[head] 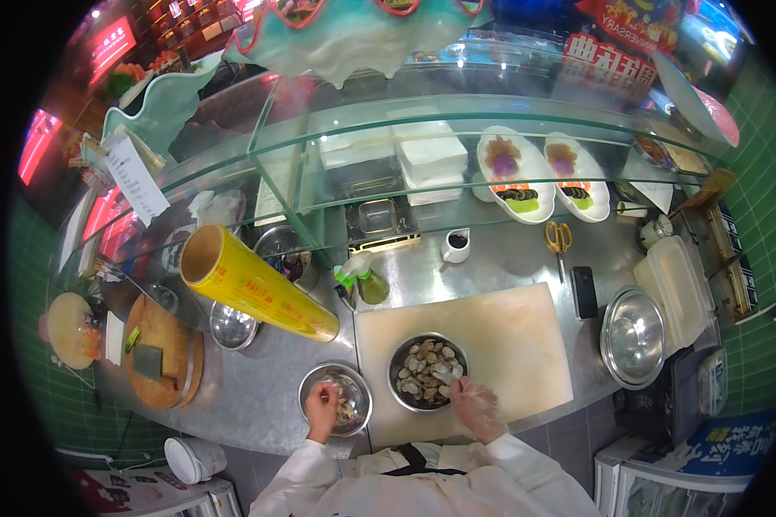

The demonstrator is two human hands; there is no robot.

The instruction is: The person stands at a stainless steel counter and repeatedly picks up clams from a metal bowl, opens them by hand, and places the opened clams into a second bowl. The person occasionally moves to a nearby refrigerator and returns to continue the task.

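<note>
On the white cutting board (524,349) stands a metal bowl (394,394) filled with clams (427,368). My right hand (475,404), in a clear plastic glove, is at this bowl's right rim, its fingertips at the clams; whether it grips one is not plain. A second metal bowl (360,423) stands left of the board on the steel counter, with small pale pieces (344,410) at its bottom. My left hand (323,404) reaches over that bowl's left side with fingers bent together; what lies between the fingertips cannot be made out.
A yellow film roll (258,291), a spray bottle (372,287) and a small metal bowl (233,329) stand beyond the left bowl. Gold-handled scissors (559,242), a phone (584,293) and stacked metal bowls (632,339) lie right. A round wooden board (168,384) is far left; a glass shelf (362,207) spans the back.
</note>
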